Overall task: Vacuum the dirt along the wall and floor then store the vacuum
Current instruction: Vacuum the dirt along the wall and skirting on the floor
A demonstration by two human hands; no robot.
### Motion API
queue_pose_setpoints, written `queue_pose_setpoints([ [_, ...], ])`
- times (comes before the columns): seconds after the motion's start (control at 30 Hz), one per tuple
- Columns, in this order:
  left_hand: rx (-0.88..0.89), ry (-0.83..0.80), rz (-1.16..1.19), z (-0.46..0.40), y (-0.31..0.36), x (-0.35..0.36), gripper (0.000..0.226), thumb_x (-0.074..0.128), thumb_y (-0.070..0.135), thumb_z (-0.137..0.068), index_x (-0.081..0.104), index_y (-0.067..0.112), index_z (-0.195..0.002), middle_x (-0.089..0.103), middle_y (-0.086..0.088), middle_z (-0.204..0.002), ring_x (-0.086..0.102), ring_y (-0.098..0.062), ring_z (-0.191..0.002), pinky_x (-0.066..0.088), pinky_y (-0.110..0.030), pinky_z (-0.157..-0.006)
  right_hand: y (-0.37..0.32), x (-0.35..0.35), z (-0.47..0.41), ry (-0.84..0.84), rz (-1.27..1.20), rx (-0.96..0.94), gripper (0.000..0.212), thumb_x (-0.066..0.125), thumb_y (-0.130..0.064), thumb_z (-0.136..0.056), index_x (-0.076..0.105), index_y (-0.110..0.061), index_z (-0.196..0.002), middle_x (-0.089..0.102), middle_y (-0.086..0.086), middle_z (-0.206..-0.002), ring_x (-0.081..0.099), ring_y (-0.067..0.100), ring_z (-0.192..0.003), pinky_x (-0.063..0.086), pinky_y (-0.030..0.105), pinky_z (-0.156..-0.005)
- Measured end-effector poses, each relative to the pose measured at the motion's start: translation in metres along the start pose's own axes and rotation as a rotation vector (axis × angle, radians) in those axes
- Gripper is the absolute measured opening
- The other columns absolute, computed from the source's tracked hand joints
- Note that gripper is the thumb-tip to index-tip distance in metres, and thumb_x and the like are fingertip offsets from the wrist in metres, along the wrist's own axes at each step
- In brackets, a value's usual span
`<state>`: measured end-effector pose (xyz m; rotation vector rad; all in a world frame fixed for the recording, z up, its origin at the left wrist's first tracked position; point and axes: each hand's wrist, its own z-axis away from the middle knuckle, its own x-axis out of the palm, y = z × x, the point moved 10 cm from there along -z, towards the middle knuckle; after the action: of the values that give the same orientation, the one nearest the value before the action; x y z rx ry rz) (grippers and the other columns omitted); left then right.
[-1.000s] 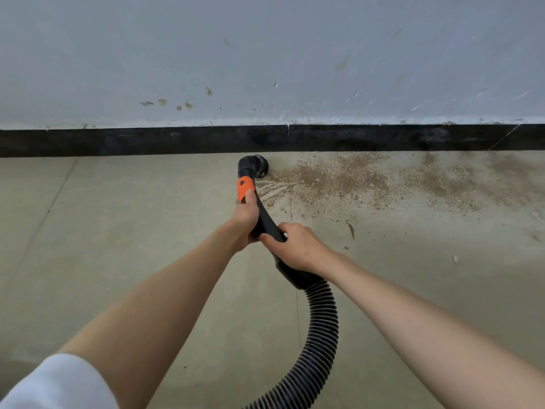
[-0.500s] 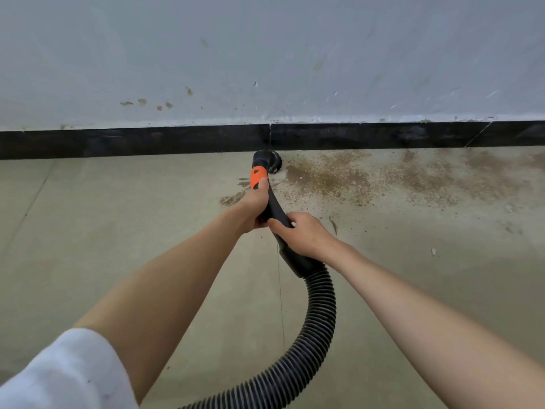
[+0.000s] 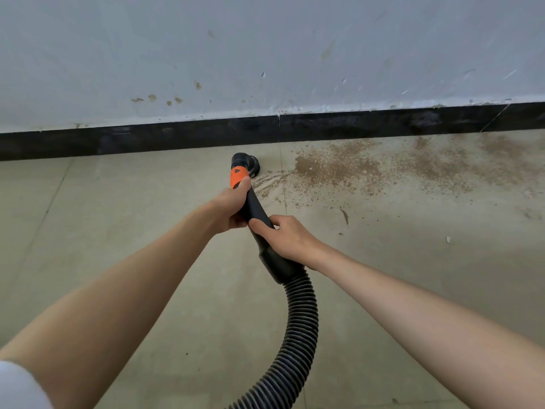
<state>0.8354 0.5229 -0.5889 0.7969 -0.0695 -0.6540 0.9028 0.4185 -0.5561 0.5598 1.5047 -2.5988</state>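
— Grey tiled floor point(image 3: 147, 261) runs up to a black skirting board point(image 3: 118, 143) under a pale, spotted wall point(image 3: 265, 39). Who has hold of what?

— Both hands are clenched round the vacuum's black wand point(image 3: 256, 211). The left hand point(image 3: 228, 209) grips high, thumb lying on the orange collar point(image 3: 237, 178); the right hand point(image 3: 287, 236) wraps the wand lower down, just above the cuff where the ribbed hose point(image 3: 298, 335) joins.

— And the working end?

— The round nozzle head point(image 3: 246, 163) sits on the floor just beside the skirting, at the left edge of the brown dirt point(image 3: 339, 166), which spreads rightward along the wall.

— How would you expect it to handle?

— I'd judge the wand stiff and light, easy to steer from the collar. The hose looks flexible and springy, curling away below the picture, so it may tug back; the lower hand is well placed to take that pull.

— How far along?

— Plenty of dirt lies to the right, so storing seems a long way off.
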Motion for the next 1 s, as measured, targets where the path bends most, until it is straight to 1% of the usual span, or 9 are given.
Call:
queue_pose_setpoints([
  [0.1, 0.002, -0.018, 0.018, 0.009, -0.005, 0.002, 0.042, 0.04, 0.046, -0.097, 0.043, 0.006, -0.109, 0.055, -0.009, -0.09, 0.058, -0.021, -0.08, 0.053, -0.033, -0.076, 0.0, 0.004, 0.009, -0.007, -0.02, 0.012, 0.038, 0.052, -0.045, -0.095, 0.049, -0.015, -0.071, 0.051, 0.0, -0.071, 0.048, 0.014, -0.062, 0.037, 0.026, -0.058],
  [0.3, -0.009, -0.008, 0.024, 0.028, -0.019, -0.005, 0.04, 0.04, 0.044, -0.098, 0.042, 0.006, -0.11, 0.054, -0.008, -0.088, 0.057, -0.02, -0.075, 0.051, -0.029, -0.064, 0.001, 0.02, 0.026, -0.038, -0.014, 0.015, 0.037, 0.051, -0.045, -0.095, 0.052, -0.013, -0.078, 0.054, 0.001, -0.074, 0.05, 0.015, -0.065, 0.039, 0.027, -0.059],
  [0.4, -0.015, 0.011, 0.062, 0.036, -0.029, -0.009, 0.041, 0.039, 0.043, -0.098, 0.041, 0.005, -0.111, 0.054, -0.008, -0.087, 0.056, -0.019, -0.074, 0.051, -0.03, -0.061, 0.0, 0.027, 0.032, -0.056, 0.003, 0.006, 0.037, 0.052, -0.045, -0.095, 0.054, -0.01, -0.082, 0.055, 0.0, -0.074, 0.051, 0.014, -0.064, 0.039, 0.026, -0.059],
  [0.5, -0.017, 0.031, 0.093, 0.043, -0.038, -0.019, 0.043, 0.038, 0.044, -0.098, 0.041, 0.004, -0.112, 0.053, -0.008, -0.087, 0.057, -0.02, -0.074, 0.05, -0.029, -0.06, -0.003, 0.036, 0.035, -0.076, 0.035, -0.001, 0.038, 0.052, -0.045, -0.096, 0.051, -0.014, -0.074, 0.054, -0.001, -0.072, 0.05, 0.013, -0.063, 0.038, 0.025, -0.058],
  [0.57, -0.019, 0.048, 0.111, 0.045, -0.043, -0.028, 0.044, 0.038, 0.045, -0.098, 0.041, 0.004, -0.113, 0.053, -0.008, -0.088, 0.057, -0.02, -0.074, 0.05, -0.029, -0.06, -0.006, 0.043, 0.035, -0.097, 0.056, -0.007, 0.037, 0.052, -0.045, -0.095, 0.052, -0.015, -0.073, 0.055, 0.0, -0.073, 0.051, 0.014, -0.065, 0.039, 0.026, -0.06],
  [0.67, -0.028, 0.08, 0.135, 0.047, -0.051, -0.042, 0.045, 0.038, 0.046, -0.098, 0.041, 0.004, -0.113, 0.053, -0.008, -0.088, 0.057, -0.02, -0.074, 0.049, -0.029, -0.058, -0.013, 0.055, 0.035, -0.126, 0.08, -0.019, 0.039, 0.052, -0.045, -0.095, 0.061, -0.008, -0.088, 0.059, 0.004, -0.082, 0.055, 0.018, -0.074, 0.042, 0.028, -0.066],
  [0.73, -0.031, 0.094, 0.15, 0.049, -0.055, -0.046, 0.044, 0.038, 0.045, -0.098, 0.04, 0.005, -0.113, 0.053, -0.008, -0.088, 0.056, -0.02, -0.075, 0.05, -0.03, -0.061, -0.014, 0.059, 0.035, -0.136, 0.094, -0.02, 0.041, 0.052, -0.046, -0.095, 0.063, -0.006, -0.094, 0.061, 0.005, -0.086, 0.056, 0.019, -0.076, 0.043, 0.029, -0.068],
  [0.83, -0.033, 0.097, 0.182, 0.051, -0.057, -0.041, 0.044, 0.039, 0.045, -0.097, 0.041, 0.005, -0.113, 0.053, -0.008, -0.088, 0.057, -0.022, -0.079, 0.051, -0.034, -0.071, -0.012, 0.055, 0.038, -0.128, 0.113, -0.023, 0.038, 0.052, -0.045, -0.095, 0.057, -0.009, -0.084, 0.057, 0.003, -0.079, 0.053, 0.018, -0.072, 0.041, 0.028, -0.064],
  [1.0, -0.03, 0.047, 0.165, 0.056, -0.053, -0.005, 0.044, 0.039, 0.046, -0.097, 0.041, 0.004, -0.112, 0.052, -0.007, -0.087, 0.056, -0.02, -0.075, 0.051, -0.03, -0.062, 0.004, 0.028, 0.051, -0.059, 0.141, -0.001, 0.039, 0.052, -0.044, -0.095, 0.049, -0.014, -0.07, 0.053, -0.001, -0.071, 0.049, 0.013, -0.063, 0.037, 0.025, -0.057],
])
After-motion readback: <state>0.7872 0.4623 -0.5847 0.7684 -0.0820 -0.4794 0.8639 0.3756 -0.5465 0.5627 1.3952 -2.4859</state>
